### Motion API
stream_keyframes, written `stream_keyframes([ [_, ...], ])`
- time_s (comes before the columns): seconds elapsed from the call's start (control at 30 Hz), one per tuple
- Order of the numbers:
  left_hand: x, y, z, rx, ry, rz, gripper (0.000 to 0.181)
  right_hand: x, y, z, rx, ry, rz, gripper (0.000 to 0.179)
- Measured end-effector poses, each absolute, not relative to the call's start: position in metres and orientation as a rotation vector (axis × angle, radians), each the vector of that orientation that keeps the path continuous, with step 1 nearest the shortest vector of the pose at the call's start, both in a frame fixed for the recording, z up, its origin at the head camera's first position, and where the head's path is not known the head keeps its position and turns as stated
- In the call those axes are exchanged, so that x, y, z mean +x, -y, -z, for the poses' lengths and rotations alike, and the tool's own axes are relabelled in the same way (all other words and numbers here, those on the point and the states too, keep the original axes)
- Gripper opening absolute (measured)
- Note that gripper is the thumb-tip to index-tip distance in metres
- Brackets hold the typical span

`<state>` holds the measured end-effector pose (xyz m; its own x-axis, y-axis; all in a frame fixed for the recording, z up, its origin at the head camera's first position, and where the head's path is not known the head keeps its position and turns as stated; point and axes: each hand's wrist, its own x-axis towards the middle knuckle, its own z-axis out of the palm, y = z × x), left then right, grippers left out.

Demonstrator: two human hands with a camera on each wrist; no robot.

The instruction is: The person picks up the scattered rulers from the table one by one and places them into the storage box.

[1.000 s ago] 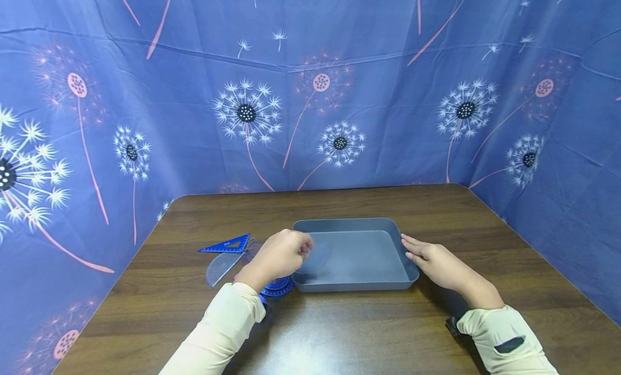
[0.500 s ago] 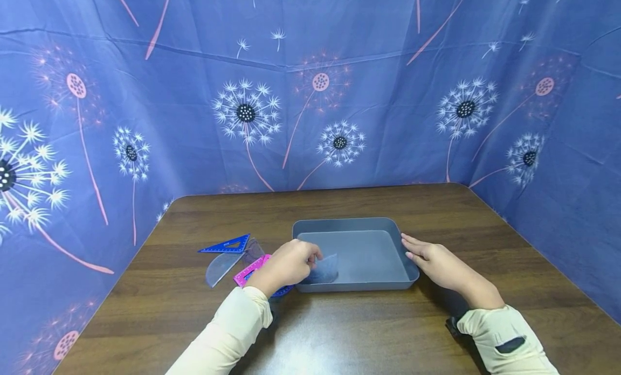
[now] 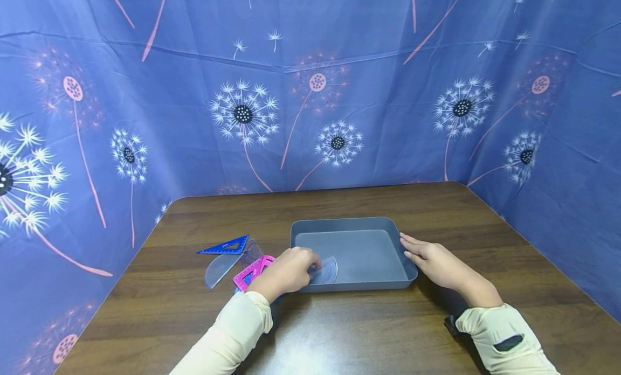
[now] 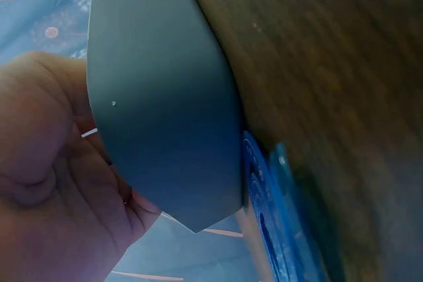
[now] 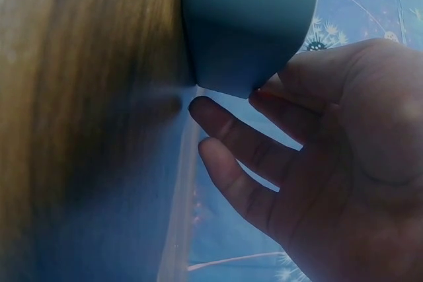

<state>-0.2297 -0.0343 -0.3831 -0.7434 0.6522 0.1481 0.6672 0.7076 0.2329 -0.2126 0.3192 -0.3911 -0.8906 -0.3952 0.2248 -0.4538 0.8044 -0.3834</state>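
Note:
My left hand [image 3: 290, 268] reaches over the near left corner of a grey tray [image 3: 356, 284]. Its fingers pinch a clear protractor [image 3: 331, 271], which lies low inside the tray; the fingertips are partly hidden. In the left wrist view, the tray's outer wall [image 4: 162, 90] covers most of what the hand [image 4: 59, 163] holds. With fingers fairly straight, my right hand [image 3: 439, 262] touches the tray's right side. The right wrist view shows that hand [image 5: 344, 137] at the tray's corner [image 5: 244, 44], two fingers spread below it.
Left of the tray lie a blue set square [image 3: 227, 245], another clear protractor [image 3: 220, 268], a dark see-through piece [image 3: 252, 251] and pink set squares [image 3: 248, 274]. Blue rulers or protractors [image 4: 261, 196] lie against the tray's left wall. A patterned cloth [image 3: 291, 122] hangs behind the wooden table [image 3: 335, 332].
My left hand has lowered toward the near left corner of the tray, bringing the clear protractor down inside it. The pink set squares have come into view. My right hand stays put.

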Motion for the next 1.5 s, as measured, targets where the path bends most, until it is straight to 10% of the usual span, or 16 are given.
stream_keyframes([
  [1.5, -0.226, 0.041, 0.362, -1.118, 2.823, 0.191, 0.024, -0.215, -0.319, 0.392, 0.691, 2.840, -0.654, 0.040],
])
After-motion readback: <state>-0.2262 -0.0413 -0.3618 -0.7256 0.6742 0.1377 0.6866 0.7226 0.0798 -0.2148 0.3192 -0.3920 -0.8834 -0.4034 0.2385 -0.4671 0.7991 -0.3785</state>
